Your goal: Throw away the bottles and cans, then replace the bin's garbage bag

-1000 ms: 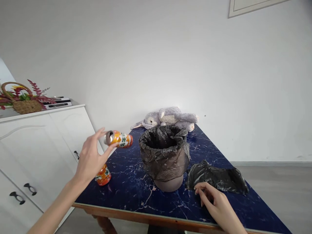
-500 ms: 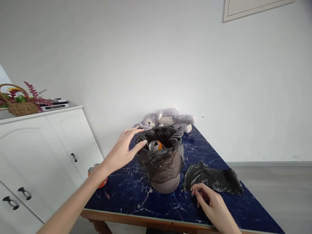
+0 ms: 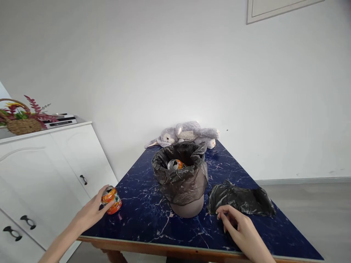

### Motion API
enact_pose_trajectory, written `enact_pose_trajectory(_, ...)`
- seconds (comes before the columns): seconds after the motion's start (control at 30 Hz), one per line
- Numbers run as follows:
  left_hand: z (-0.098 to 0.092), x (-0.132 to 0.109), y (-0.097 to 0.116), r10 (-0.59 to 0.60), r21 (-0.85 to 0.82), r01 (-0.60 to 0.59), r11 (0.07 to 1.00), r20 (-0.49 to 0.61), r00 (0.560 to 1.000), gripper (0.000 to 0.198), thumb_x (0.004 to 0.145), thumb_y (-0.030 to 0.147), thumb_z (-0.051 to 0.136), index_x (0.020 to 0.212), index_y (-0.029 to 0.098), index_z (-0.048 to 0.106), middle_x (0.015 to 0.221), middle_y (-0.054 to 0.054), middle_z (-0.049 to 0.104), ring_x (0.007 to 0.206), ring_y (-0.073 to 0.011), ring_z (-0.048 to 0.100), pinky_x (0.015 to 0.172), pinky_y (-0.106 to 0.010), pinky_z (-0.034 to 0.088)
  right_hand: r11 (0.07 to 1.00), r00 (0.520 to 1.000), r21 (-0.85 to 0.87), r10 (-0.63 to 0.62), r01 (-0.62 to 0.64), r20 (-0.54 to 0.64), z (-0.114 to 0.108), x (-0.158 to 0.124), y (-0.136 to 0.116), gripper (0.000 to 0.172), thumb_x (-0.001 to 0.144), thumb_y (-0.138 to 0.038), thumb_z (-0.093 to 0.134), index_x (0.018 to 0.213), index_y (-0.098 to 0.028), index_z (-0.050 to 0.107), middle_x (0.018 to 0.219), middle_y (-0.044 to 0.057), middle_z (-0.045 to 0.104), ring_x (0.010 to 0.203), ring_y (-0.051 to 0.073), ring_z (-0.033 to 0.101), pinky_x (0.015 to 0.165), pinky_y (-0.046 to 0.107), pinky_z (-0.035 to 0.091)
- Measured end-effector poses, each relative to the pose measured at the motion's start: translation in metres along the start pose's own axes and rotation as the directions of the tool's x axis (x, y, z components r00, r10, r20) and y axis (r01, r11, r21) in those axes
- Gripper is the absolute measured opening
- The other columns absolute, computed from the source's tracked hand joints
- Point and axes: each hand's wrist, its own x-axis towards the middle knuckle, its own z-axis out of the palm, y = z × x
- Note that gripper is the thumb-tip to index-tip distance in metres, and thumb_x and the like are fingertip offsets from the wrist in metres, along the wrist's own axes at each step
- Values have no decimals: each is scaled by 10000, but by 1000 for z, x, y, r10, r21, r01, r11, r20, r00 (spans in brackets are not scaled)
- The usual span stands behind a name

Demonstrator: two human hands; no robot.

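On the left of the table, my left hand (image 3: pixel 91 212) is around an orange soda can (image 3: pixel 113 201), thumb in front and fingers behind. The can stands upright with its top opened. In the middle stands a greyish bin (image 3: pixel 189 210) lined with a black plastic bag (image 3: pixel 178 188), its edge folded over the rim. Inside lies another orange can (image 3: pixel 175 164), its opened end facing up. My right hand (image 3: pixel 236 224) rests at the right with its fingers curled in, and nothing shows in them. Just beyond it lies a crumpled black plastic bag (image 3: pixel 241 199).
A grey plush bunny (image 3: pixel 189 133) lies behind the bin against the wall. The blue marbled table (image 3: pixel 148 219) has a wooden front edge. To the left is a white cabinet (image 3: pixel 60 160) with a flower basket (image 3: pixel 23 126) on top.
My left hand has moved from the bin's rim down and left to the standing orange can, and now grips it. My right hand has hardly moved.
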Motion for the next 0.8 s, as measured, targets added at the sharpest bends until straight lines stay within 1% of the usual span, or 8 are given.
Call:
enact_pose_trajectory(0.1, 6, -9, 7, -55, -83, 59, 995, 50, 997, 757, 935, 695, 439, 1534, 241, 352, 1297, -163, 747, 1030, -349, 781, 824, -398, 594, 1000, 1000, 5, -11, 11, -7, 1, 0, 1, 344, 1014, -528, 494, 990, -237, 674, 779, 44, 701, 631, 187, 657, 604, 260, 510)
enact_pose_trajectory(0.23, -2, -9, 32, -90, -58, 91, 994, 14, 996, 709, 938, 700, 437, 1466, 227, 420, 1283, -176, 742, 1000, -371, 782, 842, -441, 598, 1000, 1000, 8, -5, 5, 3, 2, 0, 4, 348, 1016, -530, 485, 989, -234, 666, 792, 42, 701, 625, 180, 650, 610, 261, 506)
enact_pose_trajectory(0.33, -19, -4, 62, -111, -169, 84, 982, -157, 981, 724, 932, 684, 492, 1481, 220, 407, 1296, -181, 726, 1065, -380, 761, 928, -501, 595, 1000, 1000, 1, 1, -1, 11, 3, 1, 5, 356, 1020, -533, 473, 1004, -232, 662, 799, 41, 696, 634, 178, 645, 623, 262, 504)
enact_pose_trajectory(0.47, -60, 2, 132, -147, -493, -103, 864, -444, 884, 730, 935, 613, 633, 1518, 271, 355, 1444, -157, 627, 1162, -327, 738, 994, -478, 615, 1000, 1000, 0, 11, -11, 25, 3, 0, 5, 353, 1019, -535, 467, 1008, -236, 655, 816, 42, 694, 652, 180, 644, 627, 263, 503)
enact_pose_trajectory(0.57, -91, 6, 195, 0, -539, -391, 746, -587, 809, 673, 948, 515, 678, 1502, 308, 358, 1528, -143, 542, 1302, -298, 656, 1048, -456, 603, 1000, 999, -3, 23, -23, 22, 2, 0, 4, 360, 1015, -543, 469, 1005, -236, 657, 817, 47, 695, 648, 184, 640, 622, 267, 504)
enact_pose_trajectory(0.63, -104, 12, 231, 133, -540, -518, 663, -597, 791, 685, 920, 454, 737, 1473, 295, 365, 1510, -144, 547, 1319, -295, 639, 1026, -441, 616, 1000, 999, -1, 27, -27, 19, 2, 0, 4, 368, 1013, -550, 468, 1002, -235, 658, 821, 51, 699, 653, 187, 644, 625, 271, 505)
enact_pose_trajectory(0.7, -109, 21, 258, 254, -542, -580, 609, -560, 789, 682, 899, 413, 776, 1439, 294, 377, 1492, -135, 563, 1308, -288, 640, 1008, -424, 620, 999, 999, 3, 33, -34, 21, 2, 0, 4, 385, 1013, -565, 457, 998, -236, 656, 811, 52, 697, 654, 193, 646, 623, 276, 500)
enact_pose_trajectory(0.8, -105, 42, 285, 386, -530, -592, 607, -454, 803, 669, 885, 424, 793, 1409, 293, 398, 1437, -122, 613, 1250, -292, 668, 1000, -445, 606, 998, 997, 1, 63, -64, 48, 1, 0, 2, 416, 1015, -597, 436, 1012, -241, 652, 777, 45, 685, 636, 200, 637, 597, 282, 475)
